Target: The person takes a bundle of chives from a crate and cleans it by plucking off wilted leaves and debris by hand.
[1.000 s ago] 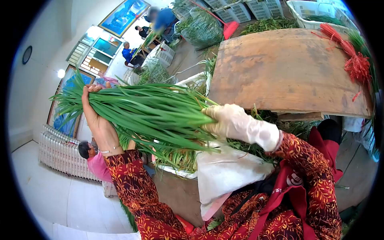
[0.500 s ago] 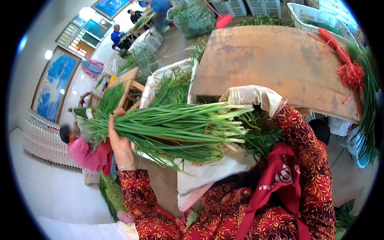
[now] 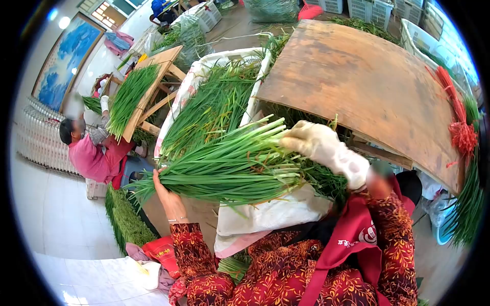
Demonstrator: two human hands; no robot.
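Holding the leafy part of a thick green bundle [image 3: 224, 171], the bare fingers of the left hand [image 3: 172, 205] stand partly hidden by the leaves, so how tightly they press cannot be told. Toward the far end, the gloved fingers of the right hand [image 3: 319, 145] are bent at the pale stem ends; whether they pinch a few stalks or only touch them is unclear. Between the two sets of fingers the bundle spans, lying over a white cloth [image 3: 273, 209]. It should be fairly light for its bulk, limp and easily creased along the blades, firmer at the pale ends, and perhaps slippery if damp. Best hold is probably a broad, gentle one under the leaves, with a firmer grip near the pale ends, since loose outer strands could slide out. Just beyond the fingers sits a white crate [image 3: 255, 99] of similar greens; past the gloved fingers, a wooden counter [image 3: 352, 81] carries red ties [image 3: 462, 136] at its far edge.
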